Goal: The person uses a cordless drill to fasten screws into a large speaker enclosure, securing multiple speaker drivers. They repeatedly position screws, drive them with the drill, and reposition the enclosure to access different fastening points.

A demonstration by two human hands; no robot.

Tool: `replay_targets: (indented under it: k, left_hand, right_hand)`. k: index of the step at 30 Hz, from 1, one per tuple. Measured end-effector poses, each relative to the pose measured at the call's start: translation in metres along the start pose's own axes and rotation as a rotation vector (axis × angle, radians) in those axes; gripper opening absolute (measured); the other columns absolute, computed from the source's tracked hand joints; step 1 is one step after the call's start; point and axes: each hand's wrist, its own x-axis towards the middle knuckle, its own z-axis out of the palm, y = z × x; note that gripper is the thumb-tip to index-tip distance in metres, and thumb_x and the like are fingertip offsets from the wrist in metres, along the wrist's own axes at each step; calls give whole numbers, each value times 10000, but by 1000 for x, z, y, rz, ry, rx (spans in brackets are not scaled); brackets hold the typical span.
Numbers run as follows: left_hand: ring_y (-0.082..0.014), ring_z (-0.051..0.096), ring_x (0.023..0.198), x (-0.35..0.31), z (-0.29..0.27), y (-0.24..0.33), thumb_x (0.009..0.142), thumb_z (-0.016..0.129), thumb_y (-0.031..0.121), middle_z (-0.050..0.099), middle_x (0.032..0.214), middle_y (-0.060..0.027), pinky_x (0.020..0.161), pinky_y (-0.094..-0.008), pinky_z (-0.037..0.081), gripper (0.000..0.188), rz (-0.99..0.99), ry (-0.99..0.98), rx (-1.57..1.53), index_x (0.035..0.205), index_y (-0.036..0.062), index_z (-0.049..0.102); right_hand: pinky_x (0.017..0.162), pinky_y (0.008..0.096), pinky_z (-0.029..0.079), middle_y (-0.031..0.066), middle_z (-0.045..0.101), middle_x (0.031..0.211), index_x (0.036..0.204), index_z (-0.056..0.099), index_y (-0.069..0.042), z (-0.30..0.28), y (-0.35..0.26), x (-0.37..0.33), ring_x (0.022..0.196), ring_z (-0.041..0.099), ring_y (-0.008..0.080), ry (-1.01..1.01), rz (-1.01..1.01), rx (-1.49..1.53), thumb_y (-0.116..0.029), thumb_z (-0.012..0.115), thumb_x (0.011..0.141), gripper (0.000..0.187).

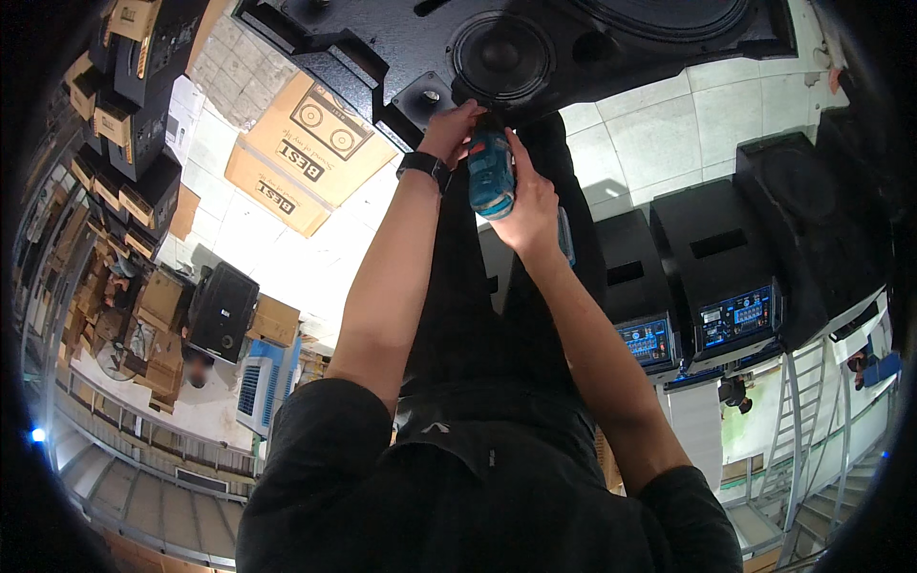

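My right hand (531,206) is wrapped round a teal cordless drill (491,174), its nose pointing away from me toward a black speaker cabinet (611,76). My left hand (451,134), with a dark watch at the wrist, is at the cabinet's near edge beside the drill's front end. Its fingers are pinched together there, and whatever they hold is too small to make out. Just beyond my hands, a round speaker cone (502,57) is set in the cabinet face, with a small square horn (427,97) to its left. The drill's tip is hidden.
A flattened cardboard box (287,172) lies on the pale tiled floor at left. Black speakers (726,258) with lit blue control panels stand at right. More boxed black units (143,124) are stacked at far left. A metal ladder (798,430) and other people appear toward the rim.
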Motion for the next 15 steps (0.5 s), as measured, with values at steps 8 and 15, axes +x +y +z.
replay_targets:
  k: [8, 15]
  left_hand:
    - [-127, 601, 963, 8, -23, 7, 1047, 590, 453, 633, 1045, 1, 908, -336, 521, 355, -92, -162, 39, 1154, 128, 684]
    - [-255, 668, 853, 48, -14, 37, 1012, 574, 481, 663, 1029, -72, 769, -426, 575, 395, -112, -340, 463, 1090, 100, 641]
  right_hand:
    - [891, 415, 576, 224, 745, 1063, 1563, 417, -104, 7, 0, -3, 994, 746, 395, 19, 17, 28, -162, 803, 790, 866]
    - [827, 394, 591, 197, 750, 987, 1595, 393, -141, 16, 13, -3, 961, 756, 382, 118, -133, 232, -236, 822, 761, 943]
